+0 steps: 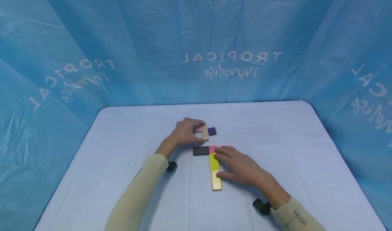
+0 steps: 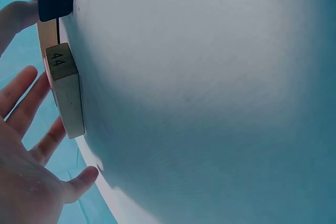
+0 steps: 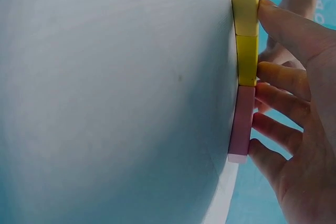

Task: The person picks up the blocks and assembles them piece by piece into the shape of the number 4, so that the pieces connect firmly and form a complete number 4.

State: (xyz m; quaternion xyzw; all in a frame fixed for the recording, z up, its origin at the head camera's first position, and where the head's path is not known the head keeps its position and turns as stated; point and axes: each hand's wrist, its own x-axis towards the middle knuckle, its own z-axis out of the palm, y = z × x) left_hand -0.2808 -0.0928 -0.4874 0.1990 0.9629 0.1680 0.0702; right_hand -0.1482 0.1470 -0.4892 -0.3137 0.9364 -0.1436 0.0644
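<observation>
My left hand (image 1: pixel 185 131) reaches around a pale wooden block (image 1: pixel 205 133), its thumb and forefinger at the block's two ends. Just left of that block lies a pink block (image 1: pixel 198 128), partly covered by the fingers; a small purple block (image 1: pixel 212 131) lies on its right. My right hand (image 1: pixel 242 166) rests beside a T of blocks, fingers fairly straight, fingertips at the pink piece (image 1: pixel 212 149) and yellow block (image 1: pixel 214 162), thumb at the light yellow block (image 1: pixel 216 184). Leftward from the pink piece runs a black block (image 1: pixel 200 151). The pink arm on the right is partly hidden.
A white cloth (image 1: pixel 269 122) covers the table, with blue curtains (image 1: pixel 232 27) around the back and sides. In the left wrist view, a pale block (image 2: pixel 68 100) bears the number 44 on its end. Dark wrist cameras (image 1: pixel 261 206) sit under both wrists.
</observation>
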